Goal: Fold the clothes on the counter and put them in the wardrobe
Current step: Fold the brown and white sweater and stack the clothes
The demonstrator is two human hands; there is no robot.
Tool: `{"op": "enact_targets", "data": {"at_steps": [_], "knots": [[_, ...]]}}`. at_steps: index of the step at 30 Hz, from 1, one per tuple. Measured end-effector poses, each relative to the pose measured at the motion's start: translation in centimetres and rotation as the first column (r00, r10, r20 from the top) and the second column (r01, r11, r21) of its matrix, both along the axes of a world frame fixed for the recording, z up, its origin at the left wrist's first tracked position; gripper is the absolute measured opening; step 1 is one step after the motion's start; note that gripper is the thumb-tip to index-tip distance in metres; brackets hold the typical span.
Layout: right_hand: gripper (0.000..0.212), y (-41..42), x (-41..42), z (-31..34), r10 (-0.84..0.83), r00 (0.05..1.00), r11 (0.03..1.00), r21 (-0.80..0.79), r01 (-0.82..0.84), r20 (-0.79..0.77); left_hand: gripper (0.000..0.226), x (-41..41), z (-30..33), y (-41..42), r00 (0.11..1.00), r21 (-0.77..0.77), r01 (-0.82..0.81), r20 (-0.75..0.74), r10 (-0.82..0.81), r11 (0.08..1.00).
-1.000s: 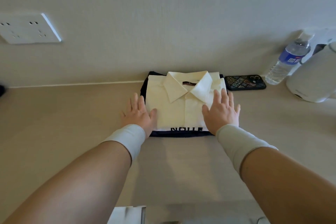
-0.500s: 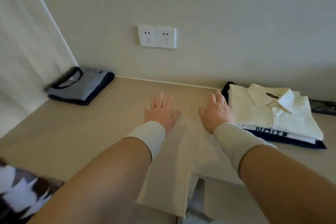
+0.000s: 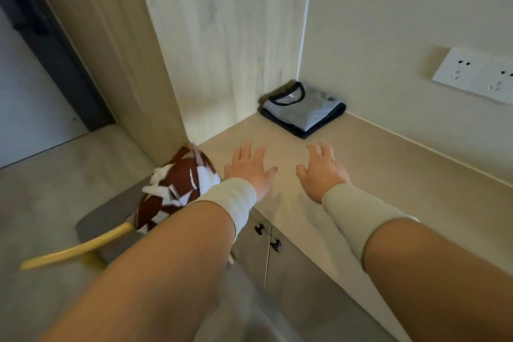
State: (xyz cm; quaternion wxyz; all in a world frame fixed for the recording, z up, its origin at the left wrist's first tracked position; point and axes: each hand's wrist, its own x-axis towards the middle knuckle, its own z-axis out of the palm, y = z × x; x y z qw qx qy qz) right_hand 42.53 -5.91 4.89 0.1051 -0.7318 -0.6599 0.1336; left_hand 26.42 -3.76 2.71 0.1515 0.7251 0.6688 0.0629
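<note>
A folded grey striped shirt with a dark collar lies on a dark garment in the far corner of the beige counter. A brown-and-white patterned garment hangs over a chair at the counter's left end. My left hand hovers flat, fingers spread, over the counter's left edge beside that garment. My right hand is also flat and empty over the counter, nearer the grey shirt. The wardrobe's tall wooden side rises at the left. The cream shirt pile is out of view.
A chair with a yellow wooden back and grey seat stands on the floor at lower left. Cabinet doors with dark knobs sit under the counter. A white wall socket is at the right. A dark doorway lies far left.
My view has swung left, away from the folded cream shirt pile, to the counter's left end. Both hands left that pile and moved left, still flat and empty.
</note>
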Motion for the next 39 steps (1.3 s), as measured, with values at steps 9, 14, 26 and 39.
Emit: {"op": "enact_targets", "data": {"at_steps": [9, 14, 26, 39], "knots": [[0.058, 4.8, -12.8, -3.9, 0.274, 0.955, 0.954, -0.093, -0.285, -0.117, 0.076, -15.3, -2.1, -1.1, 0.925, -0.096, -0.376, 0.023, 0.380, 0.922], [0.066, 6.7, -18.3, -6.0, 0.346, 0.932, 0.909, -0.210, -0.361, -0.104, 0.088, -21.0, -4.3, 0.8, 0.899, -0.192, -0.423, 0.038, 0.437, 0.886], [0.076, 10.6, -25.0, -11.7, 0.108, 0.986, 0.918, -0.366, -0.149, -0.130, 0.091, -25.5, -12.0, 11.1, 0.992, -0.407, -0.121, -0.010, 0.128, 0.905], [0.086, 7.8, -21.9, -5.9, -0.118, 0.966, 0.945, -0.326, 0.038, -0.229, 0.006, -20.6, -0.2, 12.7, 0.801, -0.225, 0.138, 0.599, 0.025, 0.965]]}}
